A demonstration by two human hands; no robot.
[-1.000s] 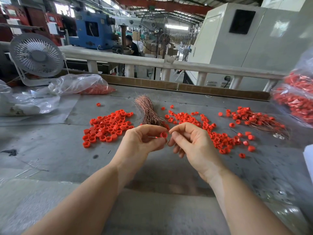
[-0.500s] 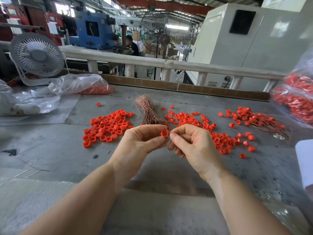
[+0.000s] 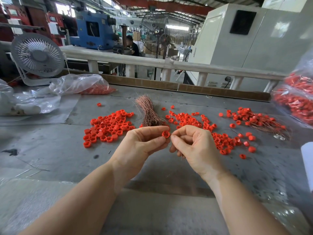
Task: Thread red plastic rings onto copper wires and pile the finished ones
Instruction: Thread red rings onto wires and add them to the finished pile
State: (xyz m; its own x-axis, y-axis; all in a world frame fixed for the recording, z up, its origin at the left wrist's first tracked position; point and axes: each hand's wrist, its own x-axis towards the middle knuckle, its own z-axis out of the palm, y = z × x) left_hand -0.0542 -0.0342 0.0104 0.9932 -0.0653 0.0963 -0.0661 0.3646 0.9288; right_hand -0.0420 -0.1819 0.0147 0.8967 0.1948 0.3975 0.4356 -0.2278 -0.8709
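My left hand (image 3: 144, 143) pinches a red plastic ring (image 3: 165, 134) between thumb and forefinger, above the grey table. My right hand (image 3: 194, 145) sits just right of it and pinches a thin copper wire (image 3: 179, 154) whose loose end hangs below the fingers. Behind the hands stands a bundle of copper wires (image 3: 149, 112). Loose red rings lie in a heap on the left (image 3: 108, 128) and a scatter on the right (image 3: 220, 138). Rings threaded on wires are piled at the far right (image 3: 257, 118).
Clear plastic bags (image 3: 76, 85) with red parts lie at the back left beside a small white fan (image 3: 38, 56). More bagged red parts (image 3: 298, 99) sit at the right edge. A brown board (image 3: 186, 88) and white railing (image 3: 169, 63) bound the table's far side.
My left hand has turned the ring so its opening faces the camera and raised it slightly. My right hand has shifted a little right, with the wire's end now hanging below it.
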